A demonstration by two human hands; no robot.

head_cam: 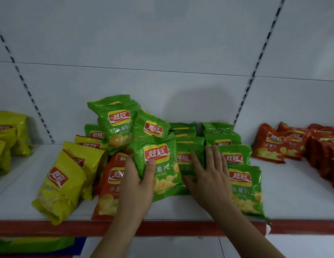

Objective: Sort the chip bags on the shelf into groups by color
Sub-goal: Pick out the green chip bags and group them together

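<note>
My left hand (137, 181) grips a green chip bag (159, 164) by its left edge, thumb on the front, in the middle of the white shelf (293, 192). My right hand (209, 175) lies flat with straight fingers on a row of green bags (188, 155) just to its right. A second row of green bags (242, 179) runs beside that. More green bags (116, 120) lean in a loose heap behind. Under my left hand lies a red bag (108, 190). Yellow bags (63, 179) lie left of it.
A group of red bags (285, 144) sits at the right end of the shelf, a group of yellow bags (7, 138) at the far left. The shelf has a red front edge (50, 228). White back panels rise behind. A lower shelf shows a green bag (32, 245).
</note>
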